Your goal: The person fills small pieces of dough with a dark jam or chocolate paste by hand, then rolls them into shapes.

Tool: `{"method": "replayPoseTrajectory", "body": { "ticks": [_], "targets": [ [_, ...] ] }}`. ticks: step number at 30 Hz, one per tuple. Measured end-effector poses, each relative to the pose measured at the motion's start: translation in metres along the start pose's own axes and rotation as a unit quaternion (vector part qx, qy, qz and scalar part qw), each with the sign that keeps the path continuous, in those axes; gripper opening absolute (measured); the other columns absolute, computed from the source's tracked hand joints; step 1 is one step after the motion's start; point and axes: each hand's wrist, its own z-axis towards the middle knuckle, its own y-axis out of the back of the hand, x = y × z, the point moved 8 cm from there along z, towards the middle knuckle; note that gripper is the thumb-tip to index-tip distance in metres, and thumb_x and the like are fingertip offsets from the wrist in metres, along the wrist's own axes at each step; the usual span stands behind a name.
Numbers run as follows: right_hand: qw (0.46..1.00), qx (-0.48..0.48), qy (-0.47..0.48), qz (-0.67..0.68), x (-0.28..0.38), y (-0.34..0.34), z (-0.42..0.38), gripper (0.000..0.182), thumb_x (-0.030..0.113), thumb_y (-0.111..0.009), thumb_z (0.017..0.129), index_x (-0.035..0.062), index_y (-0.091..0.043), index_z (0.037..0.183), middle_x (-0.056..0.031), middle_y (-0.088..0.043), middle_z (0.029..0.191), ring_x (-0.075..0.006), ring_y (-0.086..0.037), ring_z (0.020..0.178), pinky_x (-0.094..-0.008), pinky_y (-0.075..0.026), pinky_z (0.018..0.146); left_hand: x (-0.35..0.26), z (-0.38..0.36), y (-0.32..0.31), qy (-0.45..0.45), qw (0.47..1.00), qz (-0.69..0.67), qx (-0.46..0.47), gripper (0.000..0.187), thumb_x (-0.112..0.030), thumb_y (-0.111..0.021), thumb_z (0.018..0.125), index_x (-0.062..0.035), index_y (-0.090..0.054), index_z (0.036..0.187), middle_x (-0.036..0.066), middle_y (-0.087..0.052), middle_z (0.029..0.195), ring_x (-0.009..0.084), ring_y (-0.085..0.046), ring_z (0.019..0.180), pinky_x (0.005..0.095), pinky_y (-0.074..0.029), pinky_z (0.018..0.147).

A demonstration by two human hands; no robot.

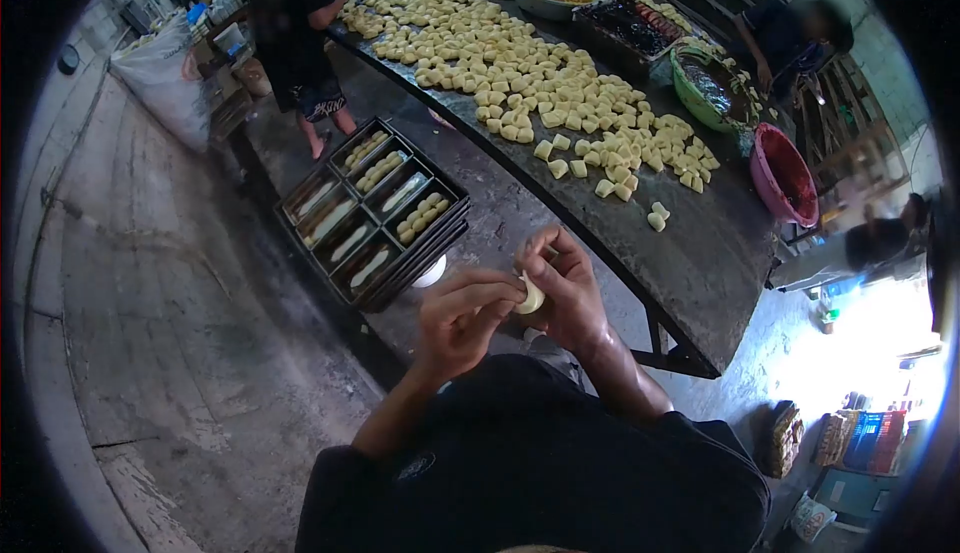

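Observation:
Between the fingertips of my left hand (pixel 465 318) and my right hand (pixel 565 288) is a small pale dough piece (pixel 531 298). Both hands are closed on it, in front of my chest and off the table's near edge. Beyond them, many dough pieces (pixel 500 63) cover much of the dark table (pixel 690 273). A pair of dough pieces (pixel 658 216) lies apart from the rest near the table's end. Left of my hands, stacked black trays (pixel 375 215) have long compartments, some holding rows of dough pieces, others with pale streaks.
Basins of filling, including a green basin (pixel 710 88) and a pink basin (pixel 783 173), stand along the table's far side. One person (pixel 290 33) stands at the table's left side, another (pixel 790 38) across it. A white sack (pixel 165 83) is at the left.

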Motion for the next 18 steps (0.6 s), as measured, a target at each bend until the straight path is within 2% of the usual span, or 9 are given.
{"method": "replayPoseTrajectory", "body": {
  "ticks": [3, 6, 9, 10, 11, 12, 13, 15, 18],
  "targets": [
    [0.953, 0.034, 0.169, -0.247, 0.03, -0.014, -0.003, 0.019, 0.02, -0.066, 0.096, 0.0015, -0.065, 0.092, -0.0094, -0.057, 0.094, -0.0156, -0.058, 0.079, -0.0293, -0.049, 0.064, 0.01, -0.008, 0.007, 0.081, 0.99, -0.007, -0.116, 0.01, -0.003, -0.072, 0.087, 0.0013, -0.071, 0.097, 0.01, -0.071, 0.094, 0.0156, -0.067, 0.087, 0.0283, -0.053, 0.071],
    [0.871, 0.085, 0.289, -0.387, 0.066, -0.044, -0.019, 0.019, 0.019, -0.07, 0.092, 0.0014, -0.066, 0.096, -0.0109, -0.056, 0.093, -0.0197, -0.058, 0.081, -0.0319, -0.049, 0.07, -0.006, 0.005, 0.009, 0.03, 0.983, 0.004, -0.181, 0.013, -0.005, -0.074, 0.086, 0.0018, -0.071, 0.097, 0.01, -0.07, 0.092, 0.0154, -0.067, 0.081, 0.0267, -0.052, 0.072],
    [0.811, 0.055, 0.35, -0.466, 0.076, -0.032, -0.019, 0.023, 0.019, -0.071, 0.091, 0.0009, -0.065, 0.104, -0.0124, -0.057, 0.097, -0.0217, -0.06, 0.088, -0.0325, -0.051, 0.072, 0.013, 0.017, -0.002, 0.068, 0.995, -0.027, -0.074, 0.016, -0.003, -0.074, 0.086, 0.0015, -0.071, 0.1, 0.012, -0.072, 0.095, 0.0173, -0.069, 0.084, 0.0277, -0.054, 0.076],
    [0.795, 0.038, 0.359, -0.487, 0.076, -0.027, -0.018, 0.024, 0.019, -0.07, 0.091, 0.0011, -0.064, 0.106, -0.0125, -0.058, 0.098, -0.0216, -0.061, 0.09, -0.032, -0.052, 0.073, 0.021, 0.014, -0.002, 0.105, 0.985, -0.089, -0.105, 0.016, -0.002, -0.074, 0.085, 0.0012, -0.071, 0.101, 0.013, -0.072, 0.097, 0.0185, -0.07, 0.088, 0.0283, -0.055, 0.078],
    [0.88, -0.064, 0.306, -0.358, 0.063, -0.008, -0.012, 0.03, 0.021, -0.07, 0.092, 0.0017, -0.058, 0.112, -0.0111, -0.059, 0.101, -0.018, -0.062, 0.088, -0.0275, -0.054, 0.066, 0.029, 0.01, -0.006, 0.141, 0.969, -0.15, -0.133, 0.017, -0.001, -0.073, 0.085, 0.0009, -0.071, 0.101, 0.014, -0.073, 0.1, 0.0196, -0.07, 0.092, 0.0289, -0.055, 0.08],
    [0.941, -0.067, 0.214, -0.253, 0.053, 0.005, -0.005, 0.03, 0.022, -0.07, 0.092, 0.0023, -0.057, 0.112, -0.0098, -0.06, 0.099, -0.0167, -0.063, 0.085, -0.0262, -0.054, 0.063, 0.037, 0.006, -0.009, 0.178, 0.948, -0.21, -0.159, 0.018, 0.0, -0.073, 0.085, 0.0006, -0.071, 0.102, 0.015, -0.073, 0.102, 0.0207, -0.071, 0.096, 0.0295, -0.056, 0.082],
    [0.981, -0.068, 0.118, -0.141, 0.041, 0.017, -0.002, 0.031, 0.022, -0.07, 0.093, 0.0029, -0.056, 0.112, -0.0086, -0.061, 0.098, -0.0154, -0.064, 0.083, -0.0248, -0.054, 0.059, 0.032, 0.008, -0.012, 0.136, 0.97, -0.164, -0.114, 0.019, 0.002, -0.074, 0.083, 0.0, -0.072, 0.102, 0.015, -0.073, 0.104, 0.0221, -0.07, 0.099, 0.0302, -0.056, 0.084],
    [0.997, -0.077, -0.021, 0.0, 0.014, 0.032, -0.001, 0.028, 0.027, -0.069, 0.094, 0.0052, -0.055, 0.106, -0.0046, -0.064, 0.087, -0.0115, -0.064, 0.067, -0.0229, -0.05, 0.047, 0.023, 0.014, -0.017, 0.047, 0.996, -0.073, -0.016, 0.023, 0.004, -0.075, 0.081, -0.0013, -0.072, 0.103, 0.016, -0.072, 0.109, 0.0249, -0.07, 0.105, 0.0317, -0.057, 0.087],
    [0.977, -0.011, -0.126, 0.169, -0.007, 0.043, -0.001, 0.025, 0.025, -0.067, 0.096, 0.0059, -0.055, 0.107, -0.0035, -0.064, 0.078, -0.0113, -0.064, 0.061, -0.0219, -0.051, 0.047, -0.002, 0.03, -0.037, -0.134, 0.981, 0.097, 0.101, 0.024, 0.0, -0.075, 0.083, -0.0011, -0.071, 0.106, 0.015, -0.073, 0.105, 0.0278, -0.071, 0.101, 0.0342, -0.058, 0.086]
  ]
}}
